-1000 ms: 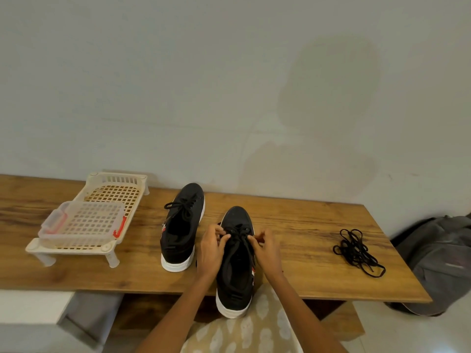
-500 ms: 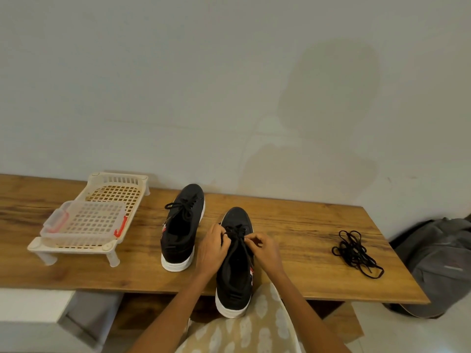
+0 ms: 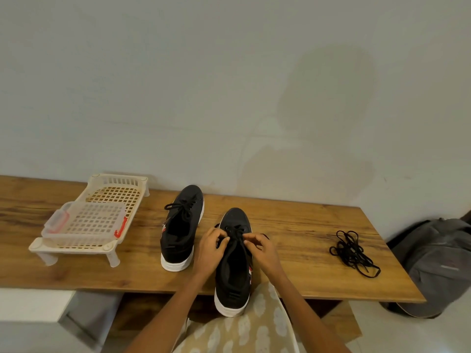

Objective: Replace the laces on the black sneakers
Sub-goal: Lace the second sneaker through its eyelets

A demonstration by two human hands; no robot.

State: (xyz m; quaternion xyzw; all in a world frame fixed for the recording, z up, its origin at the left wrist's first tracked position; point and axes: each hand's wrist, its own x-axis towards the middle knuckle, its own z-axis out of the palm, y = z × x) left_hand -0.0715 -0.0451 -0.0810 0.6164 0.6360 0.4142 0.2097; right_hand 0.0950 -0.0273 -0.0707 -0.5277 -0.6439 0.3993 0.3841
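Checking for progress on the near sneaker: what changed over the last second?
Little. Both hands, left and right, edged toward the toe of the near sneaker, fingers closing in on its lace; no new grip or release visible. The far sneaker, loose laces and basket stayed put.

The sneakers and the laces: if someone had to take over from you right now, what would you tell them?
Left hand: pinching the lace on the near sneaker.
Right hand: pinching the same lace from the other side.
Near sneaker: toe towards the wall, heel hanging over the front edge of the wooden table, laces not out.
Far sneaker: to its left, on the table, with its laces tied in a bow.
Loose black laces: in a heap on the right of the table, untouched.
Done: no lace looks swapped yet.
Left: unlace both sneakers, then thread laces from the heap.
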